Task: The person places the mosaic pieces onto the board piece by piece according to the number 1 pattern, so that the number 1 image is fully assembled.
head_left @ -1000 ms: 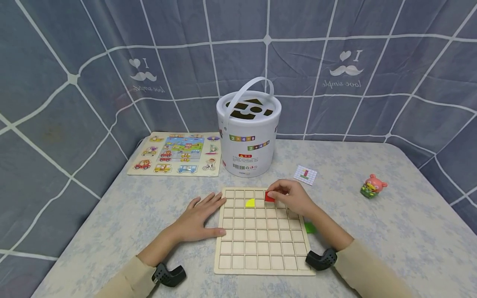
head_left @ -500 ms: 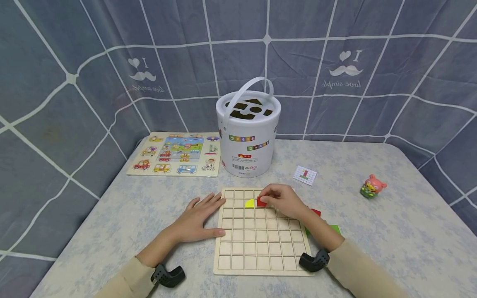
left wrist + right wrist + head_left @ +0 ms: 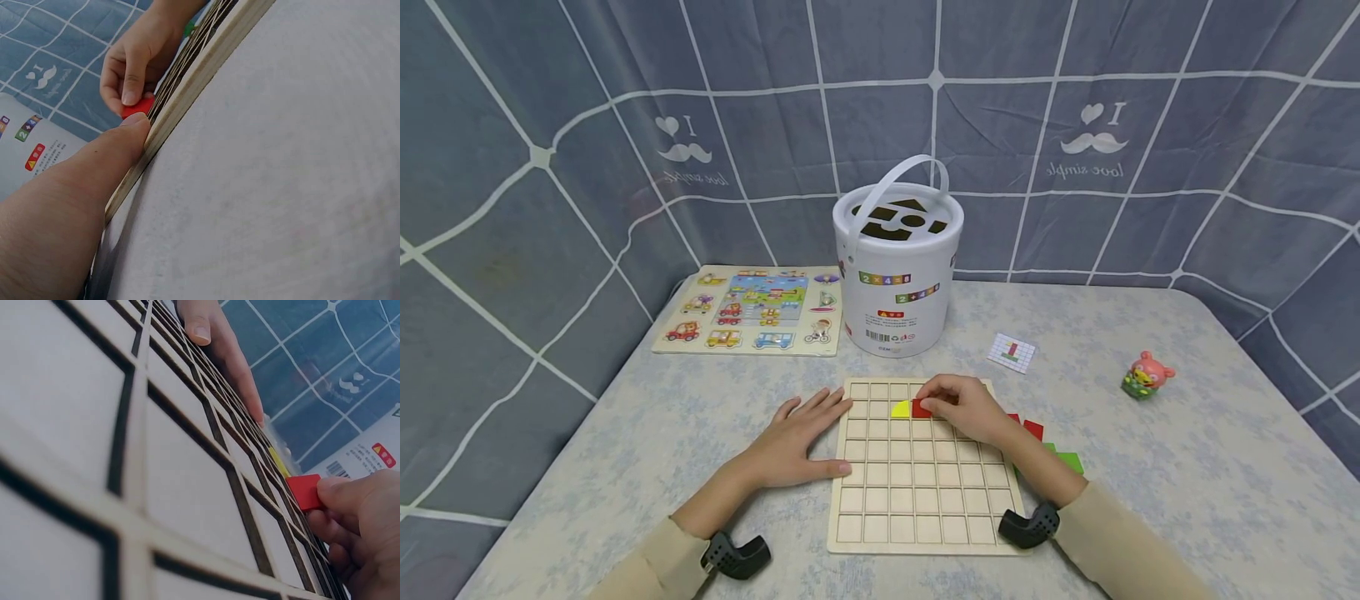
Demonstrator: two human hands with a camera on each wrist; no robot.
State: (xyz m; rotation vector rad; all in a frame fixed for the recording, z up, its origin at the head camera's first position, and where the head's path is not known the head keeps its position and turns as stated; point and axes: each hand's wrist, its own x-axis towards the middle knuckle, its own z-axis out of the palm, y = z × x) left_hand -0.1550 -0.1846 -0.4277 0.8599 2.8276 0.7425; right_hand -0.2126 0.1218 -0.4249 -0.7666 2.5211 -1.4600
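The right hand (image 3: 964, 408) pinches a red tile (image 3: 922, 408) between thumb and fingertips and holds it low over the grid board (image 3: 925, 508), at about 12 o'clock on the board, in the second row from the far edge. The tile sits just beside a yellow piece (image 3: 901, 409) that lies at its 9 o'clock; from the head view the two look to be touching or very nearly so, but I cannot tell which. The left hand (image 3: 801, 442) lies flat and spread on the worktop (image 3: 1150, 500), its fingertips against the board's edge at 9 o'clock, steadying it. The risk here, as I judge it, is a nudge: the red tile comes in so close to the yellow piece that a slight slide toward 9 o'clock could push that piece out of its cell. The tile could also land across a groove rather than square within a cell, since the fingers hide much of it from above. The board looks light, so a sideways push from the right hand could shift it if the left hand eased off. The red tile is small, flat and bright red, with straight edges and a sharp corner in the right wrist view (image 3: 305, 490); its full outline is hidden by the fingers. More red and green pieces (image 3: 1063, 458) lie on the worktop at the board's 3 o'clock.
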